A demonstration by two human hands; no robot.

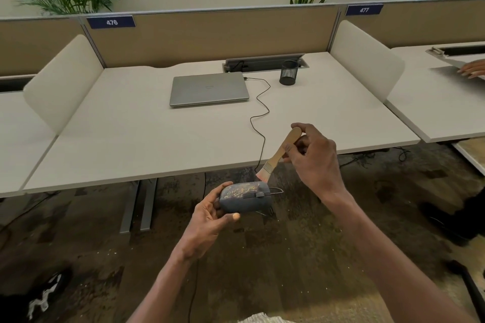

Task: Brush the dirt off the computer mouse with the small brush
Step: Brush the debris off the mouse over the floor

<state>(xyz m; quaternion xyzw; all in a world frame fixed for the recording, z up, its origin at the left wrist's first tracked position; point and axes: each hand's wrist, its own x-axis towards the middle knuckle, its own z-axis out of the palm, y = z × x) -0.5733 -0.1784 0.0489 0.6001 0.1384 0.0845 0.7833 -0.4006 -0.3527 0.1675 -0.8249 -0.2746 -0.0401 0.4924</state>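
Currently, mouse: grey wired computer mouse point(245, 197) is held off the desk, out in front of the near edge and above the carpet; its long axis runs roughly left-right, cable end to the right, top face turned up toward the camera.
Dirt: yellowish flecks point(242, 189) are scattered over the upper face, densest toward the middle.
Left hand: left hand point(210, 215) grips the mouse from its left end, fingers curled behind the body, thumb along the near side.
Right hand: right hand point(312, 157) pinches the wooden handle of the small brush point(279, 155) between thumb and fingers.
Brush axis: runs diagonally, handle end up-right, pinkish bristles down-left, tips just above the mouse's right end; contact cannot be told.
Cable: thin black mouse cable point(258, 110) runs across the white desk point(131, 139) to the closed silver laptop point(209, 88).
Other: black mesh pen cup point(288, 72) stands right of the laptop.
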